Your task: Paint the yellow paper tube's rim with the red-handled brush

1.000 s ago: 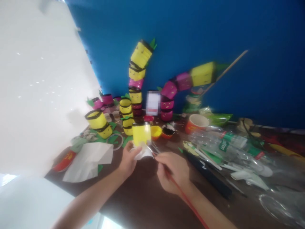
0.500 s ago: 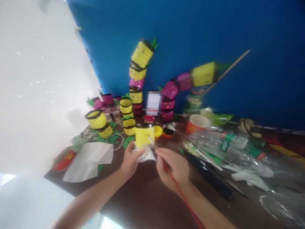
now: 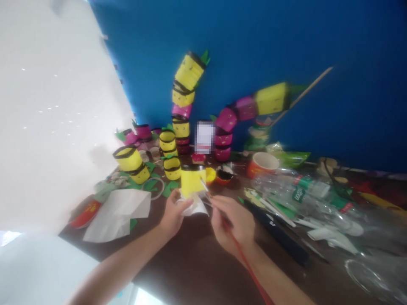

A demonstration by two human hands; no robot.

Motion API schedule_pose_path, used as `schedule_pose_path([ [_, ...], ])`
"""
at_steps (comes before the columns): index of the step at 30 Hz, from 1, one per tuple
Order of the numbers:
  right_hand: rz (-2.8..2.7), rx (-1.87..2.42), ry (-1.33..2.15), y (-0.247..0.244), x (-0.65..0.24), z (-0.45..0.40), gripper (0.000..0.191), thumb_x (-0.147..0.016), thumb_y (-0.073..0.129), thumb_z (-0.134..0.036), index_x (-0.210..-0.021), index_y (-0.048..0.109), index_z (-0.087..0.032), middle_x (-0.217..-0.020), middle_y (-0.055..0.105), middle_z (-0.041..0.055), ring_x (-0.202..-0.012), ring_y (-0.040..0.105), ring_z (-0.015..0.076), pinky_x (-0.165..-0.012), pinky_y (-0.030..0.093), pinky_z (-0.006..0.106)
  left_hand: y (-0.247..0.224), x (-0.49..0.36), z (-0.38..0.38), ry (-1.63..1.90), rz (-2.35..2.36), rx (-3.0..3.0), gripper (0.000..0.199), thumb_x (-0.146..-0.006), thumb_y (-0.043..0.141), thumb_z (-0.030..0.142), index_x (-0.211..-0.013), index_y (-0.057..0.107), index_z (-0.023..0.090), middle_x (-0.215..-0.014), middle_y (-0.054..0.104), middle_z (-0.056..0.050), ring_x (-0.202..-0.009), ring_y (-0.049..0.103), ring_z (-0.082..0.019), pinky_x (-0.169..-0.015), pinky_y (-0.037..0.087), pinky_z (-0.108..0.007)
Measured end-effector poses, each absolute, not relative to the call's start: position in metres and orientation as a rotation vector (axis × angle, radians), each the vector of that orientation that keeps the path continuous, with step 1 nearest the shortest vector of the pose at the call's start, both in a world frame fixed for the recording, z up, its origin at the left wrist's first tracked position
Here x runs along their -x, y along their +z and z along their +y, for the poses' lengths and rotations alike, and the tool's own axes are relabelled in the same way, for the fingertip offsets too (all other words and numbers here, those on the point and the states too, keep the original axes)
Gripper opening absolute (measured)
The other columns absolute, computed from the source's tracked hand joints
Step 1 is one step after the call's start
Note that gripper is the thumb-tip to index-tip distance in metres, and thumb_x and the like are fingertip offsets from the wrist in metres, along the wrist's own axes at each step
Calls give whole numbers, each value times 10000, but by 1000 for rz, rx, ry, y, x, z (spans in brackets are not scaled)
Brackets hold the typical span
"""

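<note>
A yellow painted cup (image 3: 191, 181) with a black rim is held in front of me by my left hand (image 3: 174, 213), its fingers and thumb closed at the base. White paper (image 3: 196, 206) lies between that hand and the cup's lower part. My right hand (image 3: 231, 218) grips a red-handled paintbrush (image 3: 233, 241), its tip at the cup's yellow side. Just behind the cup sits a yellow paint container (image 3: 210, 175). Beside it stands a small bowl of black paint (image 3: 224, 175).
Yellow and magenta ringed cups (image 3: 180, 127) stack up against the blue wall (image 3: 254, 38). To the right lie clear plastic bottles (image 3: 308, 192), a dark blue long object (image 3: 280, 235) and a red paper cup (image 3: 263, 164). White paper sheets (image 3: 116, 216) lie at left on the brown table (image 3: 187, 267).
The brush tip has shifted slightly right across the cup's side, and my right hand has moved a little to the right with it. My left hand and the cup stay nearly still.
</note>
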State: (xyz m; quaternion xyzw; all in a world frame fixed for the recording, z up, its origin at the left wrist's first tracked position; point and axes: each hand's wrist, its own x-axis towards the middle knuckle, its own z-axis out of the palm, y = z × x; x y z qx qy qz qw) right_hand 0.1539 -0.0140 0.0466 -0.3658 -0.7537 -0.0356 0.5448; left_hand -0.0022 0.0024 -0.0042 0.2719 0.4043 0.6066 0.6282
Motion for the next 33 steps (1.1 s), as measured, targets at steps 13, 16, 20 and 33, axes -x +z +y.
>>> schedule_pose_path([
  [13, -1848, 826, -35, 41, -156, -15, 188, -723, 501, -69, -857, 569, -182, -750, 675, 46, -671, 644, 148, -621, 513, 267, -5, 3, 4, 1397, 925, -619, 364, -571, 792, 229, -856, 574, 165, -842, 642, -14, -735, 615, -127, -728, 466, -276],
  [16, -1858, 766, -32, 42, -158, -18, 156, -705, 483, -73, -789, 550, -186, -675, 649, 29, -603, 616, 137, -592, 495, 264, -6, 5, 7, 1421, 950, -581, 379, -567, 794, 246, -866, 575, 164, -838, 647, -18, -745, 620, -139, -738, 463, -286],
  [20, -1831, 827, -92, 43, -155, -18, 205, -712, 520, -66, -879, 573, -174, -765, 679, 50, -684, 648, 146, -633, 506, 257, -6, 5, 8, 1431, 972, -595, 390, -556, 800, 251, -858, 572, 159, -816, 642, -11, -717, 611, -126, -717, 460, -270],
  [33, -1885, 781, -30, 44, -155, -18, 151, -716, 497, -77, -793, 561, -190, -680, 661, 24, -602, 628, 134, -592, 497, 261, 1, 4, 7, 1443, 1012, -604, 396, -540, 803, 259, -841, 568, 156, -827, 651, -22, -738, 615, -139, -742, 460, -287],
])
